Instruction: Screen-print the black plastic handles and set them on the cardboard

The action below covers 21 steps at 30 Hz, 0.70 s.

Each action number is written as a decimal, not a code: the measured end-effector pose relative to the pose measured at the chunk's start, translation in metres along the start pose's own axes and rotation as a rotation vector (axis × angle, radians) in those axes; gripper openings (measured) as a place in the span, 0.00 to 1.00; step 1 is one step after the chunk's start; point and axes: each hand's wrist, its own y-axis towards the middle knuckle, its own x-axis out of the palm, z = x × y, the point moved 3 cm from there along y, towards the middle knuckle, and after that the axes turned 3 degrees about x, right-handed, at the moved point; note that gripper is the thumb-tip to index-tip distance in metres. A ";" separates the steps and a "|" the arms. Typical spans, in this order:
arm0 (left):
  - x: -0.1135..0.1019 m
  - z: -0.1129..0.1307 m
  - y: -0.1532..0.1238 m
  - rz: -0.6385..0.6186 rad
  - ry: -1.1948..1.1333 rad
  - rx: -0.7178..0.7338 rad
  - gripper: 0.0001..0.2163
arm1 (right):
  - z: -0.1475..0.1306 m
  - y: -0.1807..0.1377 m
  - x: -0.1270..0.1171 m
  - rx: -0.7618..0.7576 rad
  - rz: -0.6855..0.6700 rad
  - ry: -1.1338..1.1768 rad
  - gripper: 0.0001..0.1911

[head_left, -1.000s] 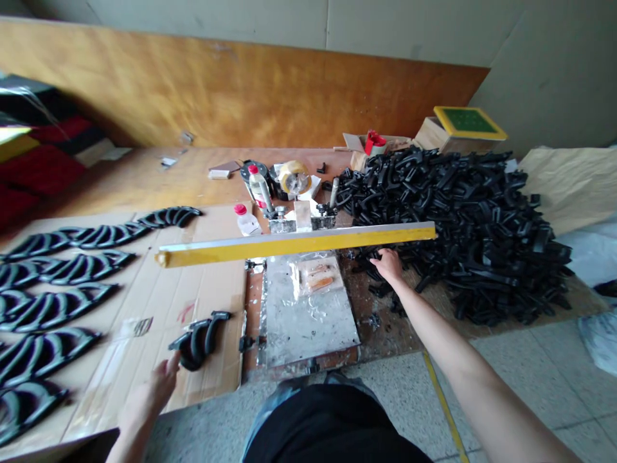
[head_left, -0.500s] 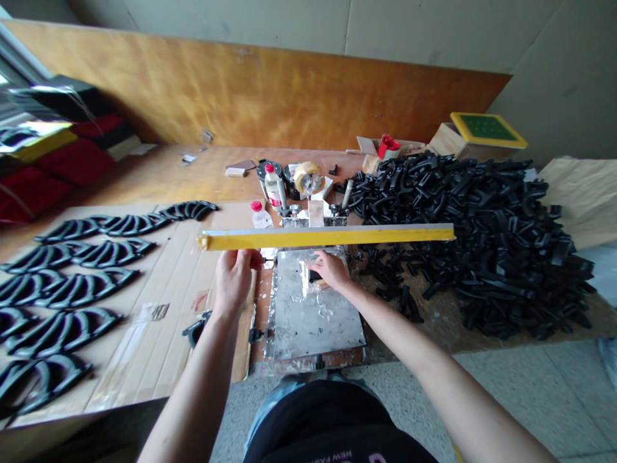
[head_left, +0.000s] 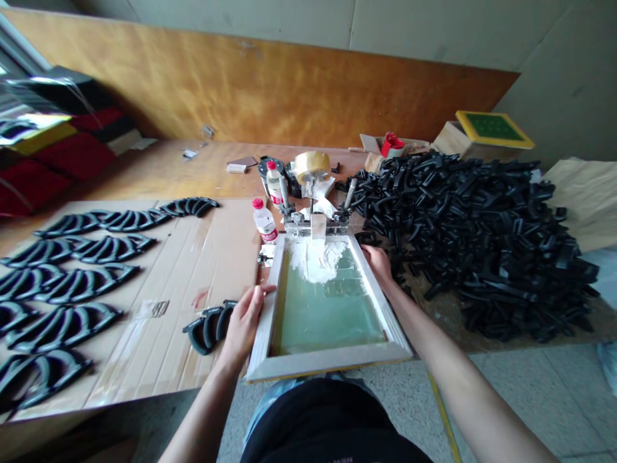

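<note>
A screen printing frame (head_left: pixel 328 355) lies lowered in front of me, its green mesh (head_left: pixel 318 318) smeared with white ink (head_left: pixel 315 262) at the far end. My left hand (head_left: pixel 245 318) grips the frame's left side, thumb near its top edge. On the right side, my right hand (head_left: pixel 380 262) holds the frame's edge, some fingers hidden. A metal hinge clamp (head_left: pixel 315 225) carries the frame at the back. The metal base plate and the black piece on it are now covered by the frame. Several black curved plastic parts (head_left: pixel 207 328) lie beside my left hand.
Black parts stand in rows (head_left: pixel 87 283) on a cardboard sheet (head_left: pixel 183 257) at left. A big heap of black parts (head_left: pixel 482 244) fills the right. Two red-capped bottles (head_left: pixel 264 222) and a tape roll (head_left: pixel 312 166) stand behind the clamp. A green-yellow frame (head_left: pixel 494 128) rests on a box.
The raised screen frame has come down toward me over the base plate. My right hand has left the plate for the frame's right edge; my left hand has moved nearer along the left side.
</note>
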 end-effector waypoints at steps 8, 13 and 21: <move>0.021 -0.087 0.004 -0.072 0.020 -0.131 0.36 | -0.111 0.052 0.006 -0.481 -0.022 -0.042 0.24; 0.019 -0.092 0.005 -0.078 0.026 -0.144 0.33 | -0.124 0.019 0.028 -0.558 -0.294 -0.156 0.03; 0.021 -0.086 0.003 -0.073 -0.010 -0.165 0.33 | -0.106 -0.014 0.003 -0.812 -0.413 -0.108 0.05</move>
